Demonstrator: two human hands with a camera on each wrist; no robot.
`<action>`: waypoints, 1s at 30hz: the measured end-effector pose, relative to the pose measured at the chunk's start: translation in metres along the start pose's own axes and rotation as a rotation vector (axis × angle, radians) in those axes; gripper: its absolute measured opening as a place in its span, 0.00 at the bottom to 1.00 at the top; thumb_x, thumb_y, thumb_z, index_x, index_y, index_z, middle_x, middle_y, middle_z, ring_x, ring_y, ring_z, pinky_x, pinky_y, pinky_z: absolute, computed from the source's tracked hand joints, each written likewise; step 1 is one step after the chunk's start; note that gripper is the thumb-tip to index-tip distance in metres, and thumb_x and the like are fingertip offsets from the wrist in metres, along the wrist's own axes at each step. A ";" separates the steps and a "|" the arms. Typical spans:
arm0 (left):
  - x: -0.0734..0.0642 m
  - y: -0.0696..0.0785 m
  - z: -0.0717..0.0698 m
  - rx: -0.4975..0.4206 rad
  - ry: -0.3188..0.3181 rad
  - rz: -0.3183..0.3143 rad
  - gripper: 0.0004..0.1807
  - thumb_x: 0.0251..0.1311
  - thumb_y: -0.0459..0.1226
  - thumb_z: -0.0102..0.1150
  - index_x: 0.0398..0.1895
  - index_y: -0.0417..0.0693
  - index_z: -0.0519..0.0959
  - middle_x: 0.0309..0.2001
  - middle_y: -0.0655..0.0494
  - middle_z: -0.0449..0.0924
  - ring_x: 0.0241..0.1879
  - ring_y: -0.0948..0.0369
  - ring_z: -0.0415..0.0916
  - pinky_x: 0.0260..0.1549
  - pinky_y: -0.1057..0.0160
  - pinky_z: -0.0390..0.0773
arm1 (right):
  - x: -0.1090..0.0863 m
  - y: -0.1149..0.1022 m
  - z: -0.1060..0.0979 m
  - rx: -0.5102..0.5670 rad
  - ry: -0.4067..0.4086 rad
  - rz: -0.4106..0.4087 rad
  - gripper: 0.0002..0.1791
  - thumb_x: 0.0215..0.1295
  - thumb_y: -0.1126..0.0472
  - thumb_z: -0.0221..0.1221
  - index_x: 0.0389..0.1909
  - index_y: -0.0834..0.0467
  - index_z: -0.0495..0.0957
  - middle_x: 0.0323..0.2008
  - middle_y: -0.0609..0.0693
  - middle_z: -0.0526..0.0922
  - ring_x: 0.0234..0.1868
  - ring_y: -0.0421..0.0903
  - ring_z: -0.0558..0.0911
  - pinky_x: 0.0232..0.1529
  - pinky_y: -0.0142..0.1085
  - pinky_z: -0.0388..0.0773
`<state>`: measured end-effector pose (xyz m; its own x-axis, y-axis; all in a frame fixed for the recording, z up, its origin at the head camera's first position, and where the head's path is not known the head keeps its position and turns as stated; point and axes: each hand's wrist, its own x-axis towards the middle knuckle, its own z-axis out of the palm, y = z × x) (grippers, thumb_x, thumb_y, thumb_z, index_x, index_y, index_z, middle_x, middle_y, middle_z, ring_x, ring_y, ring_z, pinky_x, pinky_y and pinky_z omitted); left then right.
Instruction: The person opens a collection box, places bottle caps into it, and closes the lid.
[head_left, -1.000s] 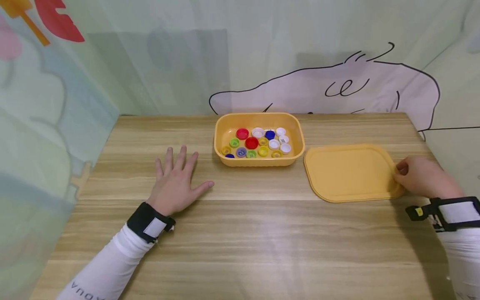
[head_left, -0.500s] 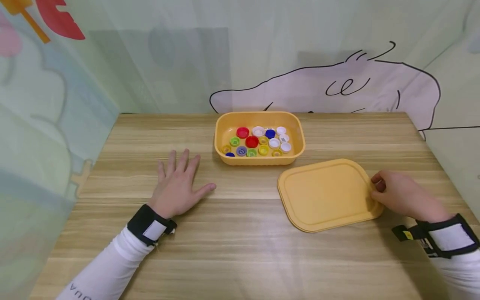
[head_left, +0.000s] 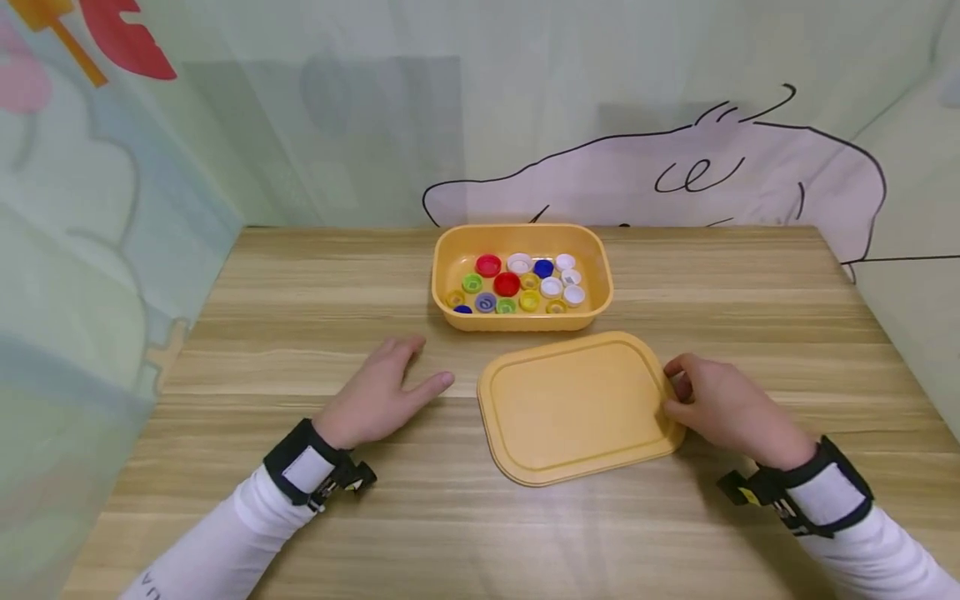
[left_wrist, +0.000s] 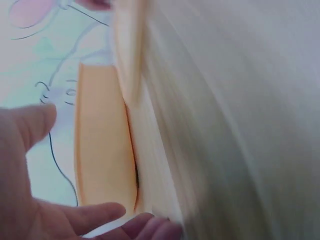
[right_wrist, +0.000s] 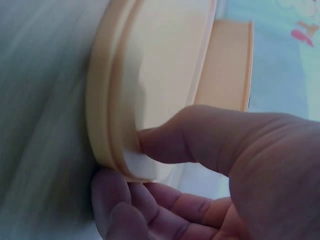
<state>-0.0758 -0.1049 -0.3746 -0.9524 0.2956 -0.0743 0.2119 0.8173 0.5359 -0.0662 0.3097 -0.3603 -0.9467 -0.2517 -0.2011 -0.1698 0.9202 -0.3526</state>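
A flat yellow lid with rounded corners is in front of the yellow box, slightly turned. My right hand pinches its right edge; in the right wrist view the thumb lies on top and the curled fingers are at the rim. My left hand is left of the lid, fingers relaxed and thumb apart, touching neither lid nor box. The yellow box stands behind, holding several bottle caps, among them a red cap, a blue cap and a white cap.
The wooden table runs back to a printed curtain right behind the box. More curtain hangs at the left and right sides. Bare wood shows in front of both hands.
My right hand has brought the lid leftward and nearer, from right of the box to in front of it, turning it slightly. My left hand has moved right, its fingers less spread.
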 end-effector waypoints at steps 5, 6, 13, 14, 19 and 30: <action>0.001 0.010 0.004 -0.232 -0.071 -0.066 0.39 0.56 0.64 0.50 0.63 0.48 0.63 0.50 0.54 0.73 0.41 0.63 0.70 0.39 0.58 0.76 | 0.003 -0.019 0.008 0.025 -0.004 0.004 0.24 0.54 0.58 0.62 0.47 0.69 0.69 0.28 0.51 0.77 0.26 0.44 0.73 0.25 0.37 0.73; 0.001 0.012 0.004 -0.265 -0.082 -0.080 0.39 0.56 0.63 0.50 0.63 0.49 0.63 0.51 0.55 0.73 0.42 0.64 0.71 0.40 0.58 0.77 | 0.003 -0.022 0.010 0.028 0.001 -0.001 0.25 0.54 0.58 0.62 0.47 0.69 0.69 0.27 0.51 0.77 0.25 0.44 0.72 0.25 0.37 0.72; 0.001 0.018 0.003 -0.438 -0.131 -0.129 0.40 0.55 0.64 0.52 0.64 0.49 0.62 0.53 0.55 0.72 0.45 0.65 0.72 0.43 0.58 0.78 | 0.006 -0.034 0.017 0.047 0.024 -0.021 0.24 0.53 0.59 0.61 0.47 0.69 0.69 0.25 0.50 0.75 0.22 0.43 0.71 0.21 0.35 0.69; 0.001 0.018 0.003 -0.478 -0.140 -0.132 0.40 0.56 0.62 0.52 0.64 0.48 0.61 0.53 0.54 0.72 0.46 0.64 0.72 0.43 0.58 0.78 | 0.007 -0.035 0.018 0.049 0.023 -0.019 0.24 0.53 0.59 0.61 0.47 0.69 0.69 0.25 0.50 0.76 0.22 0.43 0.71 0.21 0.35 0.69; 0.000 0.019 -0.001 -0.726 -0.188 -0.158 0.36 0.60 0.54 0.55 0.64 0.44 0.58 0.55 0.47 0.69 0.48 0.57 0.72 0.47 0.53 0.76 | 0.007 -0.036 0.019 0.053 0.016 -0.008 0.25 0.53 0.58 0.61 0.48 0.69 0.69 0.25 0.50 0.77 0.23 0.43 0.71 0.21 0.35 0.70; 0.003 0.013 -0.004 -1.018 -0.240 -0.184 0.34 0.62 0.42 0.56 0.65 0.38 0.55 0.59 0.39 0.62 0.54 0.50 0.66 0.57 0.45 0.64 | 0.007 -0.037 0.021 0.056 0.030 -0.004 0.26 0.53 0.58 0.62 0.49 0.68 0.69 0.26 0.50 0.77 0.23 0.43 0.72 0.22 0.35 0.70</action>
<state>-0.0771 -0.0957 -0.3646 -0.8593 0.3901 -0.3307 -0.3204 0.0934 0.9427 -0.0610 0.2680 -0.3676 -0.9538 -0.2456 -0.1728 -0.1588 0.9009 -0.4040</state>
